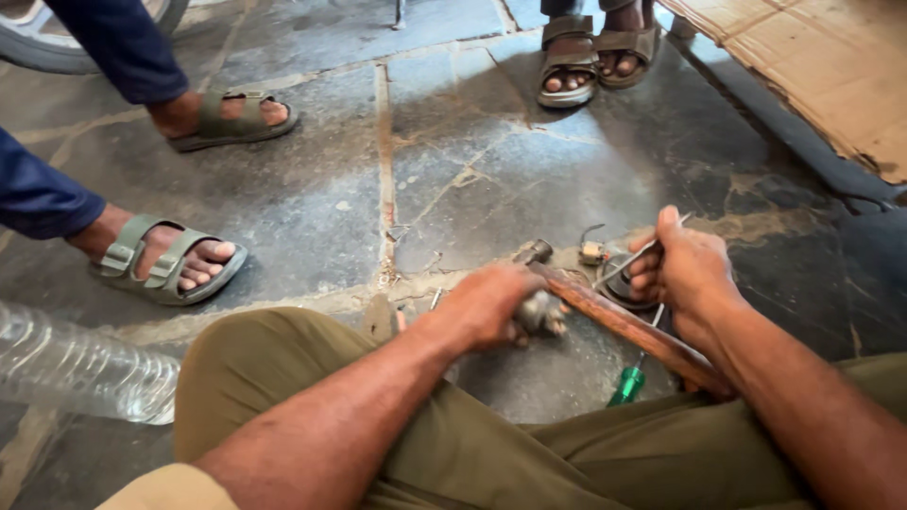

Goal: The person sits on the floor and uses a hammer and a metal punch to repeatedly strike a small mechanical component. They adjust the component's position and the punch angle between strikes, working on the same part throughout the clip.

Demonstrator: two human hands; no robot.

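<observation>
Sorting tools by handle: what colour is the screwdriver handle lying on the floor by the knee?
Translucent green screwdriver handle, seen in the head view.

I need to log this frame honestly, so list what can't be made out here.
Head view only:
- Small metal part: mostly covered by the left hand.
- Round part on the floor: behind the right hand and the wooden handle.
- Green-handled screwdriver: shaft crossed by the handle.
- Plastic bottle: cut by the left edge.
- Bystanders: only sandalled feet show.
</observation>
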